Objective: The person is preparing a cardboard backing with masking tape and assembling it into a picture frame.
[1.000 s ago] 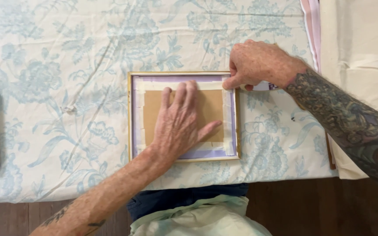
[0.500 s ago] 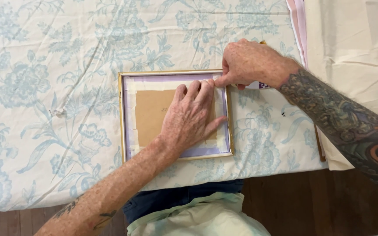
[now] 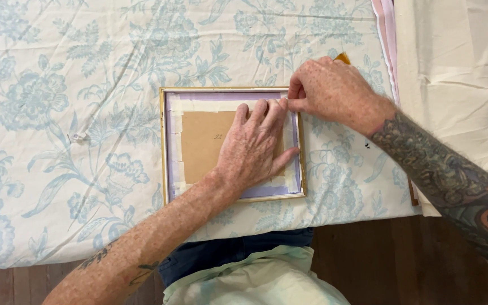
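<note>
A small gold-edged picture frame [image 3: 168, 147] lies face down on a floral cloth. Its back shows a lilac mat, a brown card panel [image 3: 201, 144] and strips of cream tape [image 3: 216, 104] along the edges. My left hand [image 3: 255, 147] rests flat on the brown panel, fingers spread toward the upper right corner. My right hand [image 3: 329, 90] is at that upper right corner, its fingertips pinched on the end of the top tape strip. Something small and yellow [image 3: 343, 57] peeks out behind my right hand.
The pale blue floral cloth [image 3: 74, 113] covers the table. A plain cream cloth [image 3: 458, 85] lies to the right, with pink and white edges [image 3: 385, 39] between them. A small scrap of tape [image 3: 77, 137] lies left of the frame. Wooden floor [image 3: 402, 265] shows below.
The view has shifted, so the frame sits lower and more to the left. My left hand slid toward the frame's upper right corner. My right hand stays pinched at that corner.
</note>
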